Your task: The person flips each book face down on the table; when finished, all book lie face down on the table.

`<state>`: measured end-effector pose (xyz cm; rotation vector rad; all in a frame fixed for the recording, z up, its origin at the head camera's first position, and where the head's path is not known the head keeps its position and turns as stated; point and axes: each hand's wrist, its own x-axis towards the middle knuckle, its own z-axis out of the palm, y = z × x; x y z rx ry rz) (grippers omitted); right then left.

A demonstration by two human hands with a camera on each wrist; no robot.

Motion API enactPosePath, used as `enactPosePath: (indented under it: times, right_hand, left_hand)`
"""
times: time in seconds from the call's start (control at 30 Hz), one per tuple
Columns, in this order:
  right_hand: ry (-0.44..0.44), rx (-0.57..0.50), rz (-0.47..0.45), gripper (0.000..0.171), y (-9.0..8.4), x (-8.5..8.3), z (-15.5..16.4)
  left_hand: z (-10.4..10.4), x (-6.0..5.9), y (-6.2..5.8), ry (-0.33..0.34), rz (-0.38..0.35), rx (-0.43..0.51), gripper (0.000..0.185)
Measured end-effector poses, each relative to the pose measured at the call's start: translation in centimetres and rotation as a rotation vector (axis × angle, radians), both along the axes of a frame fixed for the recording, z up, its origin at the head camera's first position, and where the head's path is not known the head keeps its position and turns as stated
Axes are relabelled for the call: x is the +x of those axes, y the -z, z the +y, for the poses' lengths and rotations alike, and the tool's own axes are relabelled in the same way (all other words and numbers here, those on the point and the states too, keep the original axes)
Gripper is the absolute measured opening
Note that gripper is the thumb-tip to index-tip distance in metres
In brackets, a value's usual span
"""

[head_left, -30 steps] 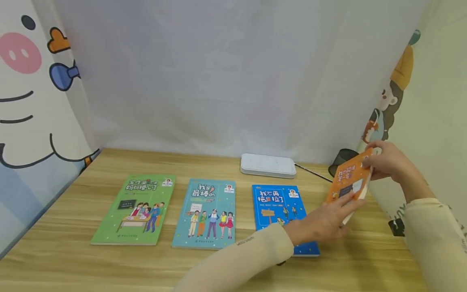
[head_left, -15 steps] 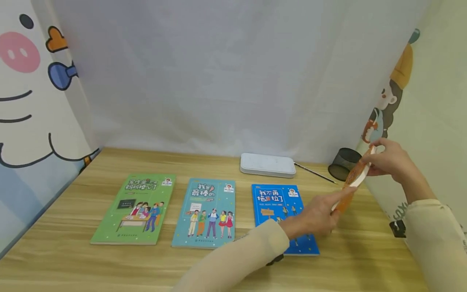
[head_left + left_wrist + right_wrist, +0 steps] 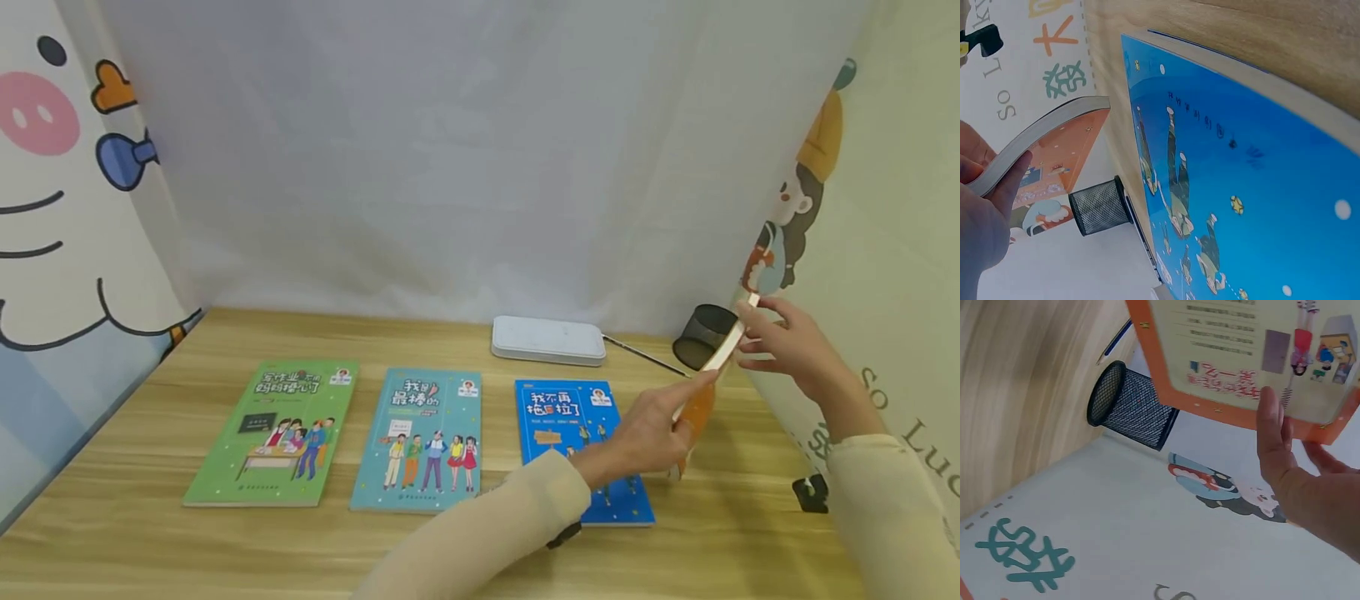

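— Where is the orange book (image 3: 701,404)?

— Raised on edge above the desk (image 3: 150,533), right of the blue book (image 3: 577,442) — my left hand (image 3: 652,433) grips its lower end, my right hand (image 3: 783,342) pinches the top.

My head camera looks forward and down over the whole desk (image 3: 187,533), while both wrist cameras sit close and low, sharing with it the orange book (image 3: 1054,156) and the mesh pen cup (image 3: 1132,406).
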<state>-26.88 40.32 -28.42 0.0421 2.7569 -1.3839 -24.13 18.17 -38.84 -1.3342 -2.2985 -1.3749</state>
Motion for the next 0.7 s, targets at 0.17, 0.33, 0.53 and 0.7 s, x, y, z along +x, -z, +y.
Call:
enactPosePath:
  times: [0.17,0.33,0.53,0.7]
  right_hand:
    - [-0.036,-0.044,0.051,0.077,1.1,0.2,0.8]
    - [-0.013,-0.098,0.095,0.064,2.7,0.1,1.6]
    - [-0.029,-0.236,0.087,0.065,4.1,0.1,2.3]
    - [-0.085,-0.388,0.016,0.072,5.5,0.0,2.8]
  left_hand:
    - [-0.4,0.0,-0.1,-0.037,-0.013,0.069,0.075]
    - [-0.7,0.0,-0.3,-0.036,-0.021,0.099,0.074]
    - [-0.9,0.1,-0.7,-0.011,-0.05,0.143,0.074]
    - [-1.1,0.3,-1.0,0.008,-0.139,0.19,0.074]
